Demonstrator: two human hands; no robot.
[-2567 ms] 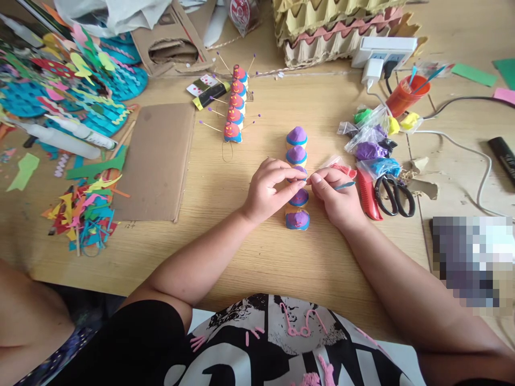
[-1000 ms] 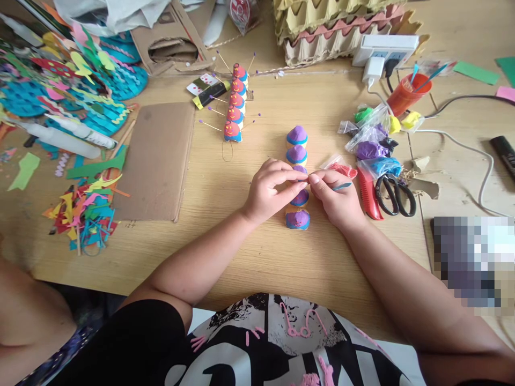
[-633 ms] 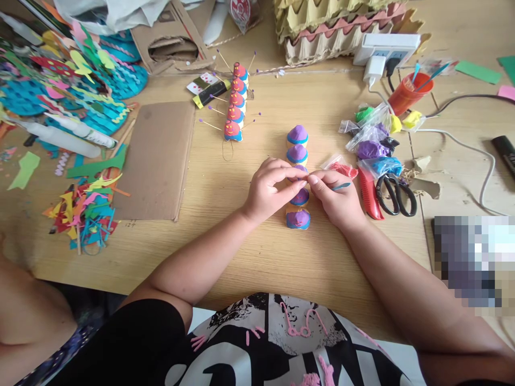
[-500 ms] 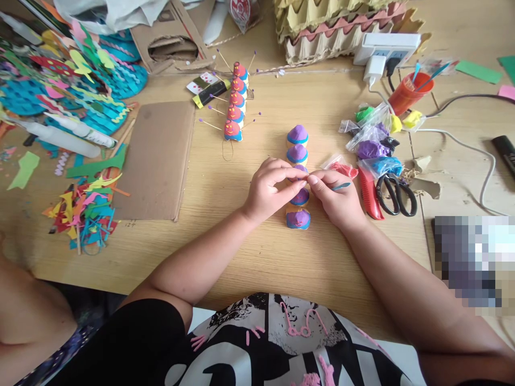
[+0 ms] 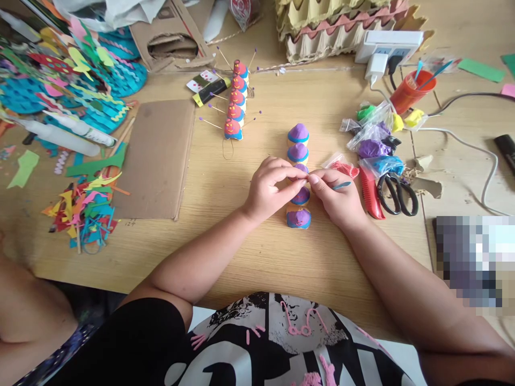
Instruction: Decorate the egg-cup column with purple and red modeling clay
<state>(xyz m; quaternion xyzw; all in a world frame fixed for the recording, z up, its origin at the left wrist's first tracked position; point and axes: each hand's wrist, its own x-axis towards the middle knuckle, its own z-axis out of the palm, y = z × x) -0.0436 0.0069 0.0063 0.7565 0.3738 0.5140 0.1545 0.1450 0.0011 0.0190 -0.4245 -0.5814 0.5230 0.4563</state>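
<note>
- R hand (image 5: 338, 198): fingers closed on slim blue-ended tool (image 5: 341, 185); tips meet L hand's.
- L hand (image 5: 271, 187): thumb & index tips brought together; can't tell if anything's pinched btwn.
- Row of 5 purple/blue cups (image 5: 299, 217): on table (image 5: 225, 252), btwn hands; middle cup partly hidden by L fingers.
- Bag w/ red contents (image 5: 346, 169): just beyond R hand.
- Scissors (image 5: 396, 188), blk handles: R of same.
- Row of red/blue cups (image 5: 233, 128), w/ faces & purple-tipped sticks: farther off, L.
- Cardboard sheet (image 5: 156, 161): flat, far L.
</note>
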